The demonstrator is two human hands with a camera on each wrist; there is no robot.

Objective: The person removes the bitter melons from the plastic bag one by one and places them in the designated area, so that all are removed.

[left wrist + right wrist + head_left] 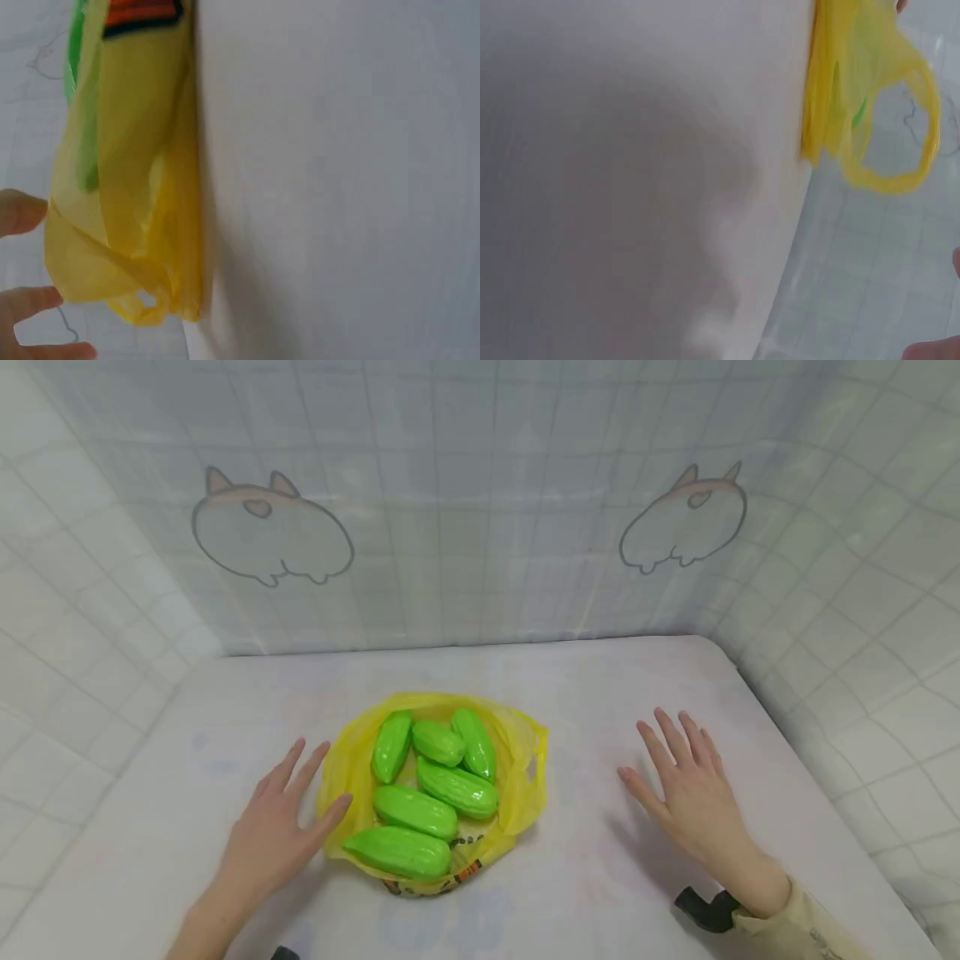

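A yellow plastic bag (528, 777) lies spread wide at the middle of the table. Inside it are several glossy green, ridged gourd-like vegetables (457, 789). My left hand (273, 831) hovers at the bag's left side with its fingers spread; whether a fingertip touches the plastic, I cannot tell. In the left wrist view, fingertips (22, 212) appear beside the bag's yellow wall (142, 135). Well to the right of the bag, my right hand (693, 797) is held above the table, fingers extended and holding nothing. The bag's handle loop (889, 182) stands up in the right wrist view.
A pale cloth covers the table (570, 893). Behind it hangs a grid-patterned curtain (465, 527) with cartoon animal drawings, and similar grid-patterned sheets (885, 610) close in both sides. Dark straps or mounts (708, 910) show near the wrists.
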